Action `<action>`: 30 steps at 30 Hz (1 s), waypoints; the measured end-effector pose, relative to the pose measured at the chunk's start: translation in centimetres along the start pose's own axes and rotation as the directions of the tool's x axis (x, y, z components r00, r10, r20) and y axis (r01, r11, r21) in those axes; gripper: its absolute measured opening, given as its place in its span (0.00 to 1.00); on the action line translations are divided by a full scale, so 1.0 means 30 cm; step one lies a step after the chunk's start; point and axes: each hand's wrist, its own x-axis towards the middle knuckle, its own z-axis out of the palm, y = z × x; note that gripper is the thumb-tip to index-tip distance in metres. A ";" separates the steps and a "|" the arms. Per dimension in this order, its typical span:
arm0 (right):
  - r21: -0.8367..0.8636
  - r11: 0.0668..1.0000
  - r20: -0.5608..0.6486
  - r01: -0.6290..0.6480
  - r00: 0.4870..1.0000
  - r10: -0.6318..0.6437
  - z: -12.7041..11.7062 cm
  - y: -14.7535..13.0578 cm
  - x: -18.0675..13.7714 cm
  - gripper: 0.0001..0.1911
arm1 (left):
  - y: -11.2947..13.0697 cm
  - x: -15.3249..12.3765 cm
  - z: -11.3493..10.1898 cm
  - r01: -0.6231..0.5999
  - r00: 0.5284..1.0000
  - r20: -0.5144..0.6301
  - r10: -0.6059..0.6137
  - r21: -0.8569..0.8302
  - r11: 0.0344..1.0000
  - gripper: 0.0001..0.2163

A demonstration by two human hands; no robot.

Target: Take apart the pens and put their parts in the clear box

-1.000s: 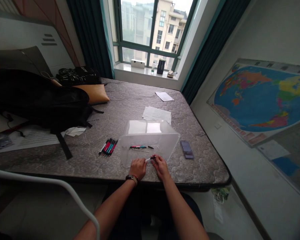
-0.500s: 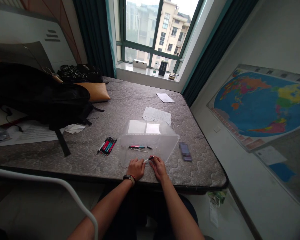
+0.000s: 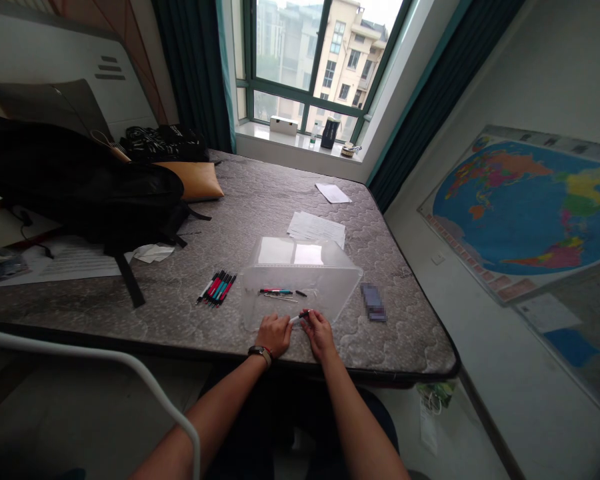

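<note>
Both hands hold one white-and-black pen (image 3: 296, 319) between them at the near side of a clear plastic box (image 3: 347, 275). My left hand (image 3: 274, 335) is closed round its white end. My right hand (image 3: 319, 333) pinches the black end with thumb and fingers. Behind the hands, seen within the box's outline, lie a red, blue and black pen (image 3: 276, 291), thin pale sticks (image 3: 280, 298) like refills and a short black piece (image 3: 301, 293). Left of the box, several pens (image 3: 217, 288) in red, blue, black and white lie in a row.
Papers (image 3: 317, 229) lie behind the box. A blurred-out dark rectangle (image 3: 374, 302) is to its right. On the left are a black backpack (image 3: 80, 187), a tan pouch (image 3: 200, 181) and a crumpled tissue (image 3: 153, 253). A white curved tube (image 3: 130, 370) crosses the lower left, before the mattress edge.
The whole view has shifted slightly, with things sitting a little further right and higher. Both hands keep their hold on the pen, with hardly any other movement.
</note>
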 end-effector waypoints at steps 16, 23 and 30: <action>0.073 0.997 -0.056 0.007 0.998 -0.003 0.001 0.011 0.007 0.12 | 0.000 -0.002 -0.003 -0.006 1.000 0.001 0.006 -0.011 1.000 0.12; 0.078 0.997 -0.090 0.004 0.996 0.003 0.002 0.013 0.009 0.13 | -0.009 -0.005 0.002 -0.032 0.999 -0.014 0.032 -0.030 0.999 0.12; -0.007 1.000 -0.096 0.026 0.995 -0.027 0.016 0.020 0.002 0.15 | -0.006 -0.004 0.008 0.008 0.999 -0.041 -0.008 0.003 1.000 0.14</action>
